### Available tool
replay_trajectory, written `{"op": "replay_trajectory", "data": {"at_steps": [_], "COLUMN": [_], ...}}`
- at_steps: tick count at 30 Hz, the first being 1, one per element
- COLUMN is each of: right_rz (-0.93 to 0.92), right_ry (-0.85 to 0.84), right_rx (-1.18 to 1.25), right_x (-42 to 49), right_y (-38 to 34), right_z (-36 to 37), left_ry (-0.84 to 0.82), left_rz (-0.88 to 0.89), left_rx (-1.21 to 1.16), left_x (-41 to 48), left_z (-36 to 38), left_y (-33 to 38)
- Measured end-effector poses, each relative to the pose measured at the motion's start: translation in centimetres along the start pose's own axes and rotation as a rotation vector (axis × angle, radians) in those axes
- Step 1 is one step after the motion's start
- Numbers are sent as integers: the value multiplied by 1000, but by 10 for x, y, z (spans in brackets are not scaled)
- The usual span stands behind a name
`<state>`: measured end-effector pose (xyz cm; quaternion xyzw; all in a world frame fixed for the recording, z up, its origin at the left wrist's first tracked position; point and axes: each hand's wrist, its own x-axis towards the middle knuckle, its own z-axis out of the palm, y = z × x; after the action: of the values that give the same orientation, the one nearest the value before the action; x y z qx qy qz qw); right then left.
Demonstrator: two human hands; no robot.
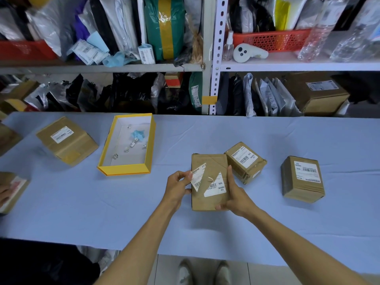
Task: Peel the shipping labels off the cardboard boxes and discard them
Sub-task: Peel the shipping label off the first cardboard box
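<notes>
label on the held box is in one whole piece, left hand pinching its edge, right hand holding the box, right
Not one piece. The head view shows it torn in two: the left hand pinches one strip, and the other piece is stuck on the box. The right hand does hold the box.

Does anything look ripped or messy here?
Yes. The shipping label on the box being held has ripped in two. The left hand pinches a torn strip, and the rest, with the barcode, is stuck to the cardboard. The right hand grips the box.
</notes>
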<state>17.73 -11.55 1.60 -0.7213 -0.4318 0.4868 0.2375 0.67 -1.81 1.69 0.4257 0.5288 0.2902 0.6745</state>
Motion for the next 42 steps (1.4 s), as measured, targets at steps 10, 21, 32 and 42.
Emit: {"op": "replay_trajectory", "data": {"at_steps": [10,21,32,42], "right_rz": [-2,-1,-37,-33], "right_ry": [-5,-2,-1,66], "right_rx": [-9,-15,-42,-46], "right_x": [0,-1,-4,-3], "right_y": [-4,-3,-4,0], "right_z": [2,4,4,9], "left_ry": [109,254,38,92], "left_rz": [24,138,220,228], "left_rx": [-38,77,73,320], "left_x": [0,0,-11,-8], "left_z": [-3,-10,2,30], "left_y": [-5,-15,-17,-20]}}
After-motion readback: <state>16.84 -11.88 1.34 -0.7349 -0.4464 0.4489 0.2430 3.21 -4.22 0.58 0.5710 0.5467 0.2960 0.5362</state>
